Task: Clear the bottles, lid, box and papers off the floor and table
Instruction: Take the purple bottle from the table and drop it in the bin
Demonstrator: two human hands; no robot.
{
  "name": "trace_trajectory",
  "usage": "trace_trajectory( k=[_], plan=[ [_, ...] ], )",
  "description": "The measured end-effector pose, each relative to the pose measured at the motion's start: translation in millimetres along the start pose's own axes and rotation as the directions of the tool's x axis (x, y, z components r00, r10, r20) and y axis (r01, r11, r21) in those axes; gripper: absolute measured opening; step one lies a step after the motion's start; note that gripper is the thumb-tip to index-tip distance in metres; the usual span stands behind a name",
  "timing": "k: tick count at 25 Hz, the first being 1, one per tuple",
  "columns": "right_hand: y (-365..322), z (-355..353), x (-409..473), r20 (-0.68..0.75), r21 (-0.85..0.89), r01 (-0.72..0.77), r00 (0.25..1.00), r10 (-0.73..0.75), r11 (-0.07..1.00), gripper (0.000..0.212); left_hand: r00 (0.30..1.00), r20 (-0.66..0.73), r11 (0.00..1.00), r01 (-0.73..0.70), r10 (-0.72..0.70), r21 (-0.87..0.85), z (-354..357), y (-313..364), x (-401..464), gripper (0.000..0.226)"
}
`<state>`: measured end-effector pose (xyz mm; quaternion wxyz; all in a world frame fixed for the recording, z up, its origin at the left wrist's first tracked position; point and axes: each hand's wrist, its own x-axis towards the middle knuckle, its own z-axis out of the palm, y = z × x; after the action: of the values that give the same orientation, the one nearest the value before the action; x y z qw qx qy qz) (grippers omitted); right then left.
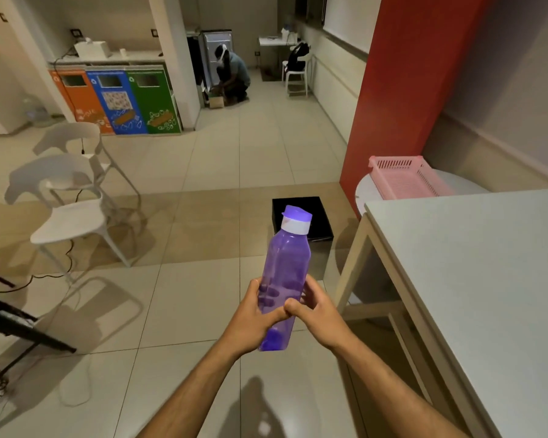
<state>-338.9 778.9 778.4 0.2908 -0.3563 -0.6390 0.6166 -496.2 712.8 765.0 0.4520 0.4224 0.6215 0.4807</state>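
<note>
A translucent purple bottle (287, 267) with a white collar and purple cap stands upright in mid-air in front of me. My left hand (253, 314) grips its lower body from the left, fingers wrapped behind it. My right hand (314, 306) holds the same lower part from the right, thumb meeting the left thumb across the front. Behind the bottle, a black box (317, 213) sits on the floor beside the table leg. The grey table (475, 263) fills the right side.
A pink plastic basket (405, 178) rests on a round white table by the red pillar. White chairs (73, 203) stand to the left with cables on the floor. Orange, blue and green recycling bins (117, 99) line the far wall. A person crouches by a fridge far back.
</note>
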Motion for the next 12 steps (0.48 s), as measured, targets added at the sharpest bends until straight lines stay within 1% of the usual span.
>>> trace_trajectory(
  k=[3, 6, 12],
  plan=[
    [-6, 8, 53, -0.015, 0.015, -0.025, 1.0, 0.025, 1.0, 0.049, 0.999, 0.032, 1.0, 0.018, -0.018, 0.012, -32, 3, 42, 0.06],
    [-6, 6, 105, -0.011, 0.015, -0.026, 1.0, 0.026, 1.0, 0.047, 0.999, 0.037, 0.999, 0.035, -0.036, 0.019, -53, 1, 84, 0.059],
    [-1, -9, 220, 0.033, 0.084, -0.034, 0.999, 0.031, 0.996, 0.051, 0.996, -0.005, 0.996, 0.088, -0.088, 0.026, -80, -1, 179, 0.058]
  ],
)
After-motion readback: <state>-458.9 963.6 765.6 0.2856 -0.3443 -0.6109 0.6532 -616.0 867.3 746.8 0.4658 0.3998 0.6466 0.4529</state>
